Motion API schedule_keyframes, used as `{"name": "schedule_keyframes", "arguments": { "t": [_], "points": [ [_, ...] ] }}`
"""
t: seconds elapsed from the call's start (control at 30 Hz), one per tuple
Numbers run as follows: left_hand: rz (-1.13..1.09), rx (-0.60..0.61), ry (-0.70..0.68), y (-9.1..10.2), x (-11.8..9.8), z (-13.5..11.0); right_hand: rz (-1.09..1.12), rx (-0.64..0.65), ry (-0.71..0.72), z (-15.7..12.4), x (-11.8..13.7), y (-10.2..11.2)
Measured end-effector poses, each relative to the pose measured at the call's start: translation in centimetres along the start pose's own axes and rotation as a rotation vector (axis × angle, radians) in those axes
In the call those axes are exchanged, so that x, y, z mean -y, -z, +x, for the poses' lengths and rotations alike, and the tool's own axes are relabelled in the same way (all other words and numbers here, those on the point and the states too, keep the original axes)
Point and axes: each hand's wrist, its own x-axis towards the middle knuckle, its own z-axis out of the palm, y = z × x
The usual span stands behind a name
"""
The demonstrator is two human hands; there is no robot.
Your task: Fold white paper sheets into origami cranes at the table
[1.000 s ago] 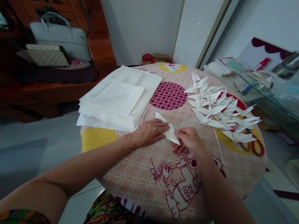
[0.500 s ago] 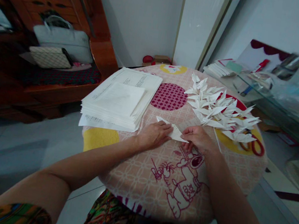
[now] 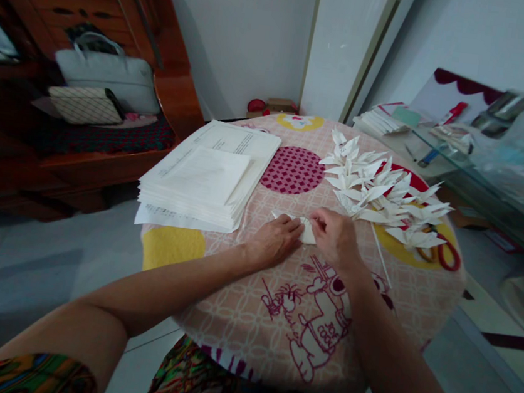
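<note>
A small piece of folded white paper lies on the cloth-covered table in front of me, partly hidden by both hands. My left hand presses its left side down, fingers held together on top. At its right side, my right hand is closed, with thumb and fingertips pinching the paper's edge. To the right lies a heap of folded white paper cranes. A stack of white paper sheets, some printed, stands left of my hands, with a smaller square sheet pile on top.
Red-handled scissors lie at the table's right edge, partly under the cranes. The round table wears a patterned cloth. A glass-topped side table stands at right. Bags rest on a wooden seat at left.
My right hand has turned and closed more tightly, moving slightly left and up over the paper's right part. The paper's pointed right end no longer shows. My left hand stays in place.
</note>
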Motion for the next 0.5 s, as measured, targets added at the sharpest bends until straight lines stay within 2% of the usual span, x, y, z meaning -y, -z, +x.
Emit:
{"name": "schedule_keyframes", "arguments": {
  "t": [0.13, 0.27, 0.33, 0.4, 0.43, 0.5],
  "points": [
    [-0.060, -0.044, -0.006, 0.2, 0.1, -0.3, 0.117, 0.097, -0.034, 0.7, -0.1, -2.4],
    [-0.318, -0.195, -0.036, 0.3, 1.6, -1.3, 0.242, 0.165, -0.095, 0.9, -1.1, -3.6],
    [-0.452, -0.348, 0.099, 0.6, 2.8, -1.8, 0.240, 0.160, -0.111, 0.8, -1.1, -3.8],
    [-0.515, -0.435, 0.285, 1.0, 3.9, -1.9, 0.206, 0.156, -0.124, 0.7, -0.8, -3.8],
    [-0.537, -0.470, 0.388, 1.2, 4.4, -1.9, 0.192, 0.159, -0.132, 0.7, -0.6, -3.8],
    [-0.633, -0.458, 0.513, 1.5, 5.2, -1.6, 0.176, 0.168, -0.144, 0.7, -0.3, -3.8]
  ]
}}
